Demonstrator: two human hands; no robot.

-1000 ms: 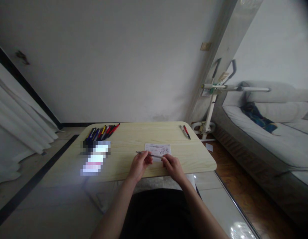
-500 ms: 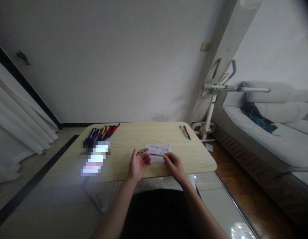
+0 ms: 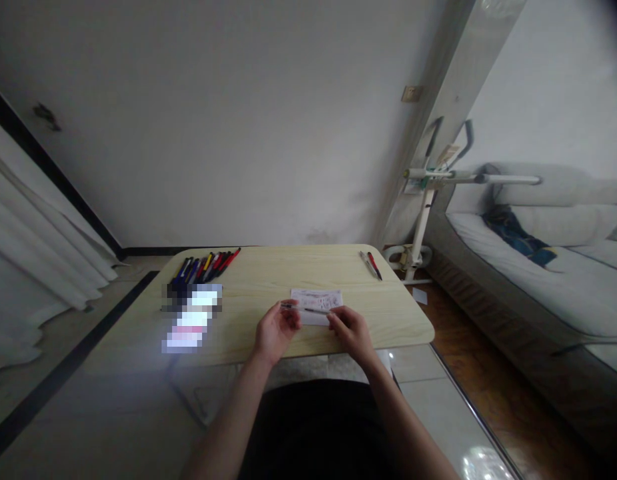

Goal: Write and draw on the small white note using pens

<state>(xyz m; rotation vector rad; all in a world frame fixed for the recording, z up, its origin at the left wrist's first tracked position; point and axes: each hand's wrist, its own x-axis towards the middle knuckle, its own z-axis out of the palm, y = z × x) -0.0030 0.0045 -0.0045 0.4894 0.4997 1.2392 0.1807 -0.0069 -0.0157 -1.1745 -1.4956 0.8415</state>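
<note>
Between my two hands a thin pen [image 3: 312,309] lies nearly level, just above a sheet of paper. My left hand [image 3: 277,330] pinches its left end between thumb and fingers. The fingertips of my right hand [image 3: 351,330] grip its right end. Part of the pen looks clear or pale and part dark; I cannot tell whether it is in one piece. Under it, the white paper [image 3: 316,297] lies on the table, covered with reddish and dark scribbles on its upper part.
Several pens and markers [image 3: 208,265] lie in a row on the table's [image 3: 268,273] far left. A lit phone [image 3: 193,320], pixelated, is in front of them. Two pens, one grey and one red [image 3: 374,265], lie at the far right. A sofa [image 3: 553,233] stands right.
My left thumb and fingers have closed around the pen's left end, and that hand has shifted slightly left. My right hand has hardly moved and still grips the pen.
</note>
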